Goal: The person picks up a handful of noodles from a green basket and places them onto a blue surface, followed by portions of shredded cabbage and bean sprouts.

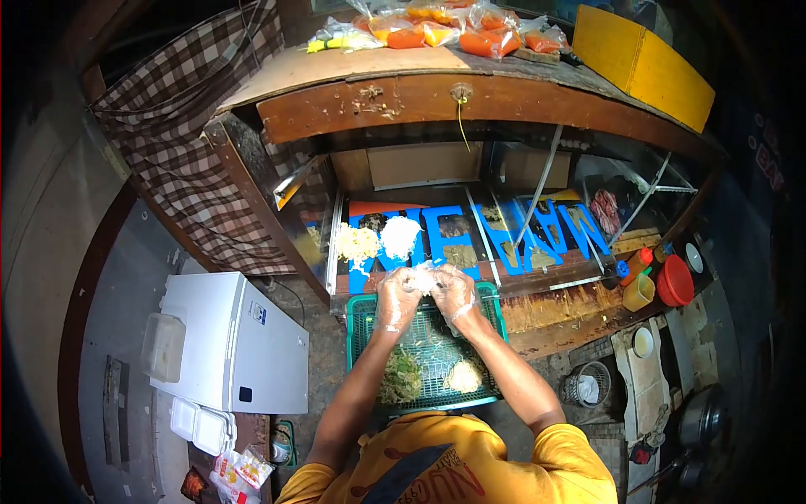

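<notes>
My left hand and my right hand come together at the front edge of the glass case, fingers closed on a small white stringy clump between them. A whitish film covers both hands and wrists. Just beyond, a white heap and a pale yellow stringy heap lie inside the case. Below my hands stands a green plastic basket, with shredded greens on its left and a pale stringy pile on its right.
Bags of orange sauce and a yellow box sit on the shelf above. At right are a red bowl, squeeze bottles and a wire basket. A white freezer and foam boxes stand at left.
</notes>
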`<control>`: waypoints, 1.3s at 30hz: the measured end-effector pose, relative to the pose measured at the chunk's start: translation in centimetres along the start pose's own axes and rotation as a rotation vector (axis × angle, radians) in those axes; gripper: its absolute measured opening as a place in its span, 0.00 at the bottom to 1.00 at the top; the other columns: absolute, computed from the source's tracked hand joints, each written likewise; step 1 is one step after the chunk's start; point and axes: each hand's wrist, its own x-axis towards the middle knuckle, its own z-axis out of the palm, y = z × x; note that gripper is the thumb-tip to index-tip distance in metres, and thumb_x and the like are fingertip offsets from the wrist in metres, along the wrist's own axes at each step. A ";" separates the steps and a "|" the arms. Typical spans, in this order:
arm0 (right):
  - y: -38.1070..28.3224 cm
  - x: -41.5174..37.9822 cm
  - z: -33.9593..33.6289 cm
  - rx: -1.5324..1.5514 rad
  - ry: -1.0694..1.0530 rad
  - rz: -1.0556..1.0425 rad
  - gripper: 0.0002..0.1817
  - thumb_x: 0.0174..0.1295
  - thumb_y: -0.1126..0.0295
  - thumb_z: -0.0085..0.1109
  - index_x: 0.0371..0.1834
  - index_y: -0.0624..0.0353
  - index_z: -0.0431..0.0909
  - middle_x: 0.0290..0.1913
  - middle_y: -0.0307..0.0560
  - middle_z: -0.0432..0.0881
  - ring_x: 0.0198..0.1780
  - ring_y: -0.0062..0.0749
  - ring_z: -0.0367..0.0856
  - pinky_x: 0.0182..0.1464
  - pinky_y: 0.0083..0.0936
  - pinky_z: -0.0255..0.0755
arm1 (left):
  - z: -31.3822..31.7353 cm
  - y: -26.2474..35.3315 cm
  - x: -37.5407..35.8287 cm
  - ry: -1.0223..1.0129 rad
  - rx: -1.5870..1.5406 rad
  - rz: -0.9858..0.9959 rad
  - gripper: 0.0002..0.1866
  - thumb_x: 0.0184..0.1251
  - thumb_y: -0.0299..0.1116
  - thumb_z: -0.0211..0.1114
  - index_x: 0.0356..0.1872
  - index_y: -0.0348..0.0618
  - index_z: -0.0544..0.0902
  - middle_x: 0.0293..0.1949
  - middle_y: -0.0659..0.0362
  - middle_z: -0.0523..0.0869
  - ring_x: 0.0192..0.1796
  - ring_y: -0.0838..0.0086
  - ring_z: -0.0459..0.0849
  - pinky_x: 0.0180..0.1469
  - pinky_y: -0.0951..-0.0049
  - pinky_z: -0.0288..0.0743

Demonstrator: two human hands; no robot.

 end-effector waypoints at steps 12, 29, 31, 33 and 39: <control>2.7 5.2 4.0 -0.007 -0.019 -0.074 0.13 0.54 0.82 0.68 0.43 0.60 0.89 0.38 0.54 0.87 0.42 0.46 0.87 0.46 0.36 0.81 | 0.0 -3.4 5.2 0.069 -0.047 -0.018 0.08 0.56 0.23 0.74 0.37 0.34 0.86 0.38 0.48 0.89 0.40 0.62 0.90 0.44 0.64 0.81; 6.6 10.7 7.9 0.091 -0.016 -0.174 0.12 0.57 0.80 0.61 0.44 0.63 0.86 0.40 0.58 0.84 0.45 0.55 0.83 0.50 0.42 0.78 | 2.6 -9.6 11.6 0.149 -0.045 -0.021 0.10 0.56 0.20 0.67 0.40 0.37 0.86 0.38 0.42 0.90 0.45 0.47 0.90 0.48 0.54 0.82; 7.4 11.0 8.5 0.129 -0.001 -0.189 0.11 0.57 0.80 0.61 0.43 0.64 0.86 0.40 0.59 0.84 0.45 0.56 0.83 0.50 0.42 0.78 | 2.8 -9.9 12.1 0.144 -0.014 -0.060 0.10 0.56 0.21 0.66 0.40 0.37 0.86 0.39 0.41 0.89 0.45 0.47 0.89 0.48 0.54 0.82; 8.0 11.5 8.9 0.035 -0.005 -0.235 0.15 0.51 0.85 0.65 0.44 0.65 0.85 0.38 0.58 0.84 0.41 0.54 0.83 0.46 0.41 0.79 | 2.8 -10.3 12.6 0.140 0.020 -0.097 0.09 0.56 0.21 0.66 0.40 0.37 0.85 0.39 0.41 0.89 0.45 0.46 0.89 0.48 0.55 0.82; 9.1 11.5 10.0 0.048 -0.024 -0.238 0.11 0.57 0.79 0.59 0.42 0.67 0.84 0.41 0.63 0.83 0.46 0.61 0.82 0.52 0.47 0.77 | 3.9 -12.4 13.1 0.189 0.082 -0.016 0.08 0.58 0.23 0.66 0.39 0.39 0.85 0.37 0.42 0.89 0.44 0.44 0.88 0.45 0.52 0.81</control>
